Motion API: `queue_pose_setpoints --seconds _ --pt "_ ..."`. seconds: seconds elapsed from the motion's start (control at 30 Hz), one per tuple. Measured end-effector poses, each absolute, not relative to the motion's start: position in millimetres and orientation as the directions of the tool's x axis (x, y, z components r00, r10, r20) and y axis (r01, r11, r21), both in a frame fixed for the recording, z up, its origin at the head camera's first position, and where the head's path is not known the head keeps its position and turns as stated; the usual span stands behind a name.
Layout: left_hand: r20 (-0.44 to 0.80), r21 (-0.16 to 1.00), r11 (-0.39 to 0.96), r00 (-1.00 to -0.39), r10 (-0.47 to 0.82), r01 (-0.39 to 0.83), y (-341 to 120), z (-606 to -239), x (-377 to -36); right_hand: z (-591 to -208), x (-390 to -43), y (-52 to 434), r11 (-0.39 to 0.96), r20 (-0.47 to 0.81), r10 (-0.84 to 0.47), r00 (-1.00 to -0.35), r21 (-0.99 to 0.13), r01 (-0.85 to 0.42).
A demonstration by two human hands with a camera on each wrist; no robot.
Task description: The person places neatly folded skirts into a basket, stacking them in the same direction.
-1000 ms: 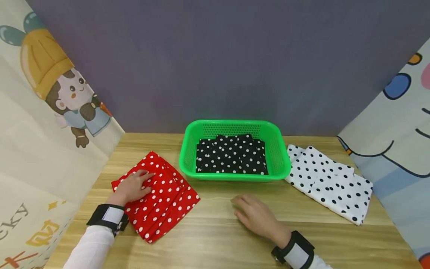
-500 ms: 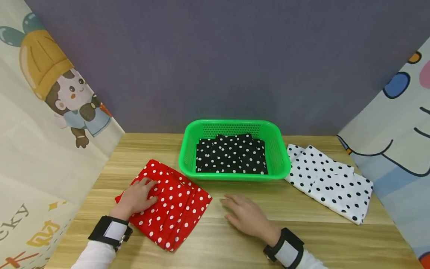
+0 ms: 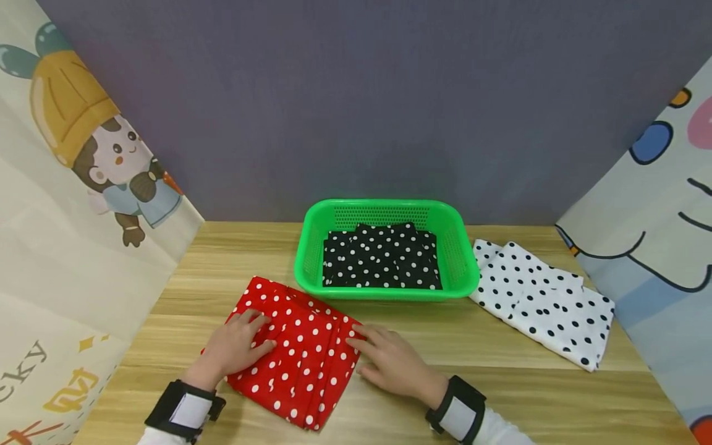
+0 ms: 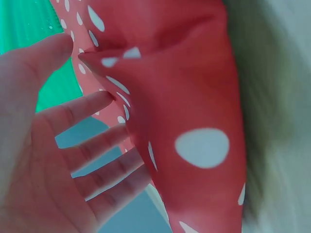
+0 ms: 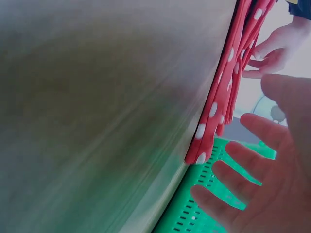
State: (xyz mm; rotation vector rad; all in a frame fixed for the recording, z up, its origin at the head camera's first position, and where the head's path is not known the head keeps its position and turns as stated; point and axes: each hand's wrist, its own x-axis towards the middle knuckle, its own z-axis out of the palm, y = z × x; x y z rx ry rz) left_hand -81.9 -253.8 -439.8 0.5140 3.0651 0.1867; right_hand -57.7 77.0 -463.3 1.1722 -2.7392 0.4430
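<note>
On the near left of the wood-grain desk [image 3: 167, 327], it's the folded red polka-dot cloth [image 3: 311, 358] getting all the attention, lying flat at a slant, its far edge just beside the green perforated basket [image 3: 389, 294]! Over on its left side, the left hand [image 3: 235, 346] rests on top, grip released, fingers loosely extended against the fabric. And across from it comes the right hand [image 3: 396, 364], fingertips right at the cloth's right edge, grip released too, fingers spread; whether they touch is hard to call. Behind them, the black polka-dot cloth [image 3: 384, 258] sits folded inside the basket, and just right of that, the folded white polka-dot cloth [image 3: 547, 306] lies slantwise on the desk. Black straps [image 3: 458, 409] wrap both wrists.
</note>
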Motion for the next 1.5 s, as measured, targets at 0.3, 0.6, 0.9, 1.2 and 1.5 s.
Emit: queue_pose_setpoints --seconds 0.3,0.6,0.9,1.2,1.5 --pt "-0.009 0.173 0.927 -0.94 0.34 0.334 -235.4 -436.8 -67.5 -461.4 -54.9 63.9 0.644 0.156 -0.726 -0.67 -0.188 -0.741" --pt "-0.022 0.217 0.914 -0.935 0.355 0.342 -227.8 -437.0 -57.8 -461.5 -50.2 61.8 0.7 0.025 -0.698 -0.715 -0.185 -0.69" --pt "-0.067 0.249 0.909 -0.931 0.36 0.334 -222.4 -434.5 -56.5 -451.7 -52.5 70.6 0.712 -0.035 -0.695 -0.718 -0.167 -0.682" --pt "-0.05 0.24 0.883 -0.904 0.425 0.402 -216.5 -432.8 -55.7 -448.2 -53.5 85.1 0.723 -0.102 -0.686 -0.721 -0.211 -0.658" --pt "-0.097 0.319 0.843 -0.87 0.484 0.434 -206.2 -432.1 -54.0 -442.2 -49.6 101.0 0.759 -0.119 -0.637 -0.762 -0.269 -0.593"
